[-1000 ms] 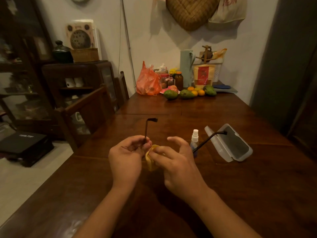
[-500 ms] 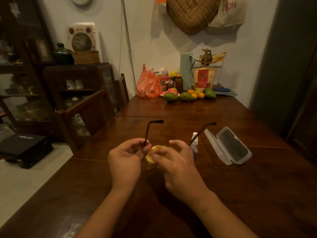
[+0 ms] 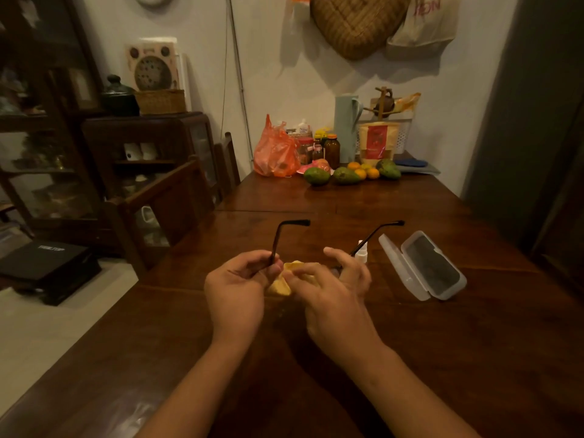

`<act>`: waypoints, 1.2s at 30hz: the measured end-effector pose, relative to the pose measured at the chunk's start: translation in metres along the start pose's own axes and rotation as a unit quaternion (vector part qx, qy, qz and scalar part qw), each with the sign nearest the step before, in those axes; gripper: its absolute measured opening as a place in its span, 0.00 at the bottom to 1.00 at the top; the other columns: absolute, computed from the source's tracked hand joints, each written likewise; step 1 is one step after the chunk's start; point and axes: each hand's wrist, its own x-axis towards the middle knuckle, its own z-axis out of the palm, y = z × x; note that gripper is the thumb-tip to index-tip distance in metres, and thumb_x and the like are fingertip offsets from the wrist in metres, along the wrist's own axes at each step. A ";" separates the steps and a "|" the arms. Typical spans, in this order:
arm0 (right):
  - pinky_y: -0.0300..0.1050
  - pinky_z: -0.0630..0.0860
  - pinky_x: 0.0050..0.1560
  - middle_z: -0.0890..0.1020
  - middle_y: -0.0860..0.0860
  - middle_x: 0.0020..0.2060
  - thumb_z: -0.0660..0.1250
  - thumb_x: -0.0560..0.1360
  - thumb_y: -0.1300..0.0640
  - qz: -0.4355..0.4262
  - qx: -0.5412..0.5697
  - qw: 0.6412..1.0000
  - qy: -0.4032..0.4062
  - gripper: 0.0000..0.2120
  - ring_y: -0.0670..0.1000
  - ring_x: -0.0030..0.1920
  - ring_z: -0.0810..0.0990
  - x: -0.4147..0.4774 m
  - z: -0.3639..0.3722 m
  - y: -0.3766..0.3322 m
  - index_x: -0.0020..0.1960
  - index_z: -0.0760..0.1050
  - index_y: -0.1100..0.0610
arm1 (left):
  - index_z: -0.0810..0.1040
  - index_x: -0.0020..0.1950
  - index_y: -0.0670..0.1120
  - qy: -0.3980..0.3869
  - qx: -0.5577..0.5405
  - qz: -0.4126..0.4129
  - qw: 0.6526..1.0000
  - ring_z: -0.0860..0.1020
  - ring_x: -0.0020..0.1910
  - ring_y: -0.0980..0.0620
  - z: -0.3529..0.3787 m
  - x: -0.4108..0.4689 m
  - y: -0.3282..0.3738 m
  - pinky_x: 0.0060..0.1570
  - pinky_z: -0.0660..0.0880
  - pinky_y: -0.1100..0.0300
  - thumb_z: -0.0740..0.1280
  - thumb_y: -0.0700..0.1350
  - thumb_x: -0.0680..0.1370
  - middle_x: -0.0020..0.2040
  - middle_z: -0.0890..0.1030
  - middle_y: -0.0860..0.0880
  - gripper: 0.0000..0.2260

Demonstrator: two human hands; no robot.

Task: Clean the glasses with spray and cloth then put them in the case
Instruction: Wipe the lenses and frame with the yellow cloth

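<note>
1. The left hand [image 3: 235, 286] holds the glasses [image 3: 275, 240] just above the desk [image 3: 442, 358]. Its grip is closed in a pinch of thumb and fingers near the base of one arm of the frame, and both arms of the frame point up and away from the person. That single pinch carries the whole frame, so a hard rub could twist the hinge or bend the arm.
2. The right hand [image 3: 328, 292] has its grip closed on the yellow cloth [image 3: 284, 279], pressed around the front of the frame, with the other fingers loosely spread. The lenses are hidden behind cloth and hands, so smears near the rim could go unnoticed.
3. If either grip slackens mid-rub, the glasses would probably fall onto the hard desk and a lens might scratch.
4. The spray bottle [image 3: 361, 252] stands just beyond the right hand, under the frame's other arm. A swing of that arm or of the fingers could knock it over.
5. The case [image 3: 433, 267] lies open on the desk to the right. Putting the glasses in with the arms unfolded would likely jam them or stop the lid from closing.
</note>
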 end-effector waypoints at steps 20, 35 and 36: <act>0.54 0.60 0.57 0.83 0.43 0.50 0.78 0.69 0.58 -0.049 0.060 0.996 0.047 0.12 0.57 0.66 0.65 0.001 -0.005 0.018 0.50 0.84 0.46 | 0.86 0.41 0.56 0.031 -0.015 0.001 0.999 0.85 0.42 0.49 -0.003 0.005 0.002 0.41 0.81 0.59 0.75 0.33 0.69 0.40 0.86 0.50 0.16; 0.53 0.62 0.58 0.82 0.46 0.55 0.74 0.70 0.59 -0.099 0.054 0.993 0.025 0.14 0.58 0.66 0.64 -0.001 -0.008 0.010 0.55 0.83 0.49 | 0.86 0.38 0.53 0.031 -0.065 -0.011 0.997 0.85 0.40 0.50 0.000 0.005 0.004 0.39 0.80 0.62 0.70 0.25 0.70 0.37 0.86 0.48 0.20; 0.54 0.62 0.58 0.81 0.46 0.58 0.73 0.72 0.58 -0.107 0.050 0.993 0.016 0.15 0.58 0.67 0.64 -0.002 -0.006 0.007 0.58 0.82 0.48 | 0.86 0.38 0.53 0.028 -0.066 -0.014 0.997 0.85 0.40 0.49 0.001 0.004 0.004 0.39 0.80 0.60 0.70 0.26 0.70 0.38 0.86 0.48 0.20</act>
